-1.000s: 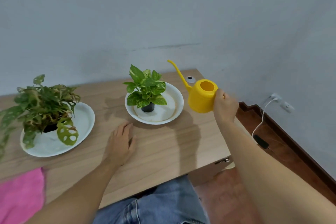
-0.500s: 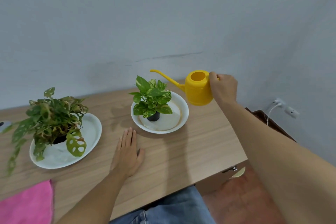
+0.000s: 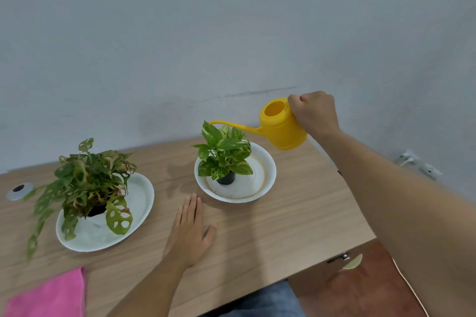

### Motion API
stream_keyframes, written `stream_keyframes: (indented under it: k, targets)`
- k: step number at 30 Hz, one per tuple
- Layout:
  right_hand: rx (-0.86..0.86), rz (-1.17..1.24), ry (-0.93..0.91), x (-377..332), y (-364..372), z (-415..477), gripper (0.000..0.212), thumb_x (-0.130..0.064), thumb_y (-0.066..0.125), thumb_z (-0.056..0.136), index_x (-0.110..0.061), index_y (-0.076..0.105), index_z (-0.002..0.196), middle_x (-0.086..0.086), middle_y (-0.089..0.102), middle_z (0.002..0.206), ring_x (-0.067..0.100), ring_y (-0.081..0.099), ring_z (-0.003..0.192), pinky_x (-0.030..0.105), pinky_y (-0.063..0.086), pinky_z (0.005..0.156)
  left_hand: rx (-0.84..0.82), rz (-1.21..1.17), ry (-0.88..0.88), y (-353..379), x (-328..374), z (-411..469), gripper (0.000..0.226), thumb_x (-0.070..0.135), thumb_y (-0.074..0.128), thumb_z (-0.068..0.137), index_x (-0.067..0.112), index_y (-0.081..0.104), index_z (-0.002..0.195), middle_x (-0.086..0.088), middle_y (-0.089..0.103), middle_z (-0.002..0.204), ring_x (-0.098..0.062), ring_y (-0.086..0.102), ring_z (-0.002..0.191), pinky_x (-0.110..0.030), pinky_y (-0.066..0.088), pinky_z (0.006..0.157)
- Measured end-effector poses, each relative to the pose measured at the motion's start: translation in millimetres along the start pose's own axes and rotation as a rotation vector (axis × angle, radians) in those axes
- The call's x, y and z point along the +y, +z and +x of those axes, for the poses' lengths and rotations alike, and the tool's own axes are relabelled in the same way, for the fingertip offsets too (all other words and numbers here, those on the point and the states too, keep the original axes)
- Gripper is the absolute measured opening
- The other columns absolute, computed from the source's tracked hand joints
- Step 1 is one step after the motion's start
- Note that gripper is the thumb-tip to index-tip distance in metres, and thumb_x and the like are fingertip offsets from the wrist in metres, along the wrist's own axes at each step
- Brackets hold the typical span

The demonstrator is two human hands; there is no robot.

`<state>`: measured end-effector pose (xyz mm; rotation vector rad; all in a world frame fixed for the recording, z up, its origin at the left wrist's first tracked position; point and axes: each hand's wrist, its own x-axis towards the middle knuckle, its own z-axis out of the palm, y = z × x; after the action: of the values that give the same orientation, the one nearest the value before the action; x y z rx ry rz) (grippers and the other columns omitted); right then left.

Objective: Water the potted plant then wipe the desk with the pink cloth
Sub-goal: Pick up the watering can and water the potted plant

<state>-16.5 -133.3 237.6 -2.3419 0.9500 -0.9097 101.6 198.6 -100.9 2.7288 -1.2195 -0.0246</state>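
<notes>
A small green potted plant point(image 3: 223, 152) in a black pot stands in a white bowl point(image 3: 266, 180) on the wooden desk point(image 3: 296, 213). My right hand point(image 3: 314, 114) grips the handle of a yellow watering can point(image 3: 282, 127), held in the air and tilted left, its long spout tip just above the plant's leaves. No water stream is visible. My left hand point(image 3: 189, 231) lies flat on the desk, fingers apart, just in front of the bowl. The pink cloth point(image 3: 49, 296) lies at the desk's near left corner.
A larger leafy plant point(image 3: 85, 185) sits in a white oval dish point(image 3: 140, 203) at the left. A round metal cable grommet point(image 3: 19, 190) is at the far left. The wall rises right behind the desk. A wall socket with a plug point(image 3: 412, 162) is at the right.
My right hand has lifted the watering can off the desk and tilted it left, bringing the spout over the small plant. My left hand has stayed flat on the desk.
</notes>
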Motion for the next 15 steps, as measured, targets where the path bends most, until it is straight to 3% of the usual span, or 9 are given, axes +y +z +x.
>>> stream_keyframes:
  k: [4,8,12,15]
  targets:
    - [-0.03,-0.003,-0.031,-7,-2,3,0.053,-0.028,0.059,0.095,-0.013,0.036,0.05,0.005,0.036,0.048,0.02,0.032,0.051,0.034,0.028,0.052,-0.002,-0.011,-0.005,-4,1,-1,0.093,0.064,0.024,0.107,0.004,0.006,0.175,-0.012,-0.005,0.185,-0.027,-0.005,0.172,-0.037,-0.014,0.134]
    - [-0.048,0.009,-0.064,-12,-5,4,0.054,-0.027,0.06,0.096,-0.013,0.035,0.05,0.004,0.034,0.048,0.018,0.03,0.05,0.033,0.028,0.052,-0.007,-0.01,-0.012,-5,2,-2,0.092,0.064,0.025,0.107,0.004,0.009,0.175,-0.012,-0.003,0.185,-0.027,-0.002,0.173,-0.041,-0.006,0.136]
    - [-0.057,0.019,-0.071,-12,-7,2,0.053,-0.028,0.061,0.096,-0.013,0.037,0.05,0.003,0.035,0.048,0.017,0.03,0.049,0.032,0.028,0.052,-0.027,-0.016,-0.017,-7,3,-2,0.093,0.066,0.017,0.106,0.006,-0.001,0.175,-0.01,-0.014,0.184,-0.025,-0.012,0.172,-0.043,-0.006,0.137]
    - [-0.063,0.013,-0.075,-9,-10,-1,0.054,-0.027,0.061,0.095,-0.012,0.035,0.051,0.003,0.033,0.048,0.017,0.028,0.049,0.032,0.027,0.051,-0.015,-0.025,-0.015,-5,2,-1,0.094,0.066,0.02,0.106,0.005,0.004,0.175,-0.01,-0.007,0.185,-0.025,-0.007,0.173,-0.044,-0.002,0.138]
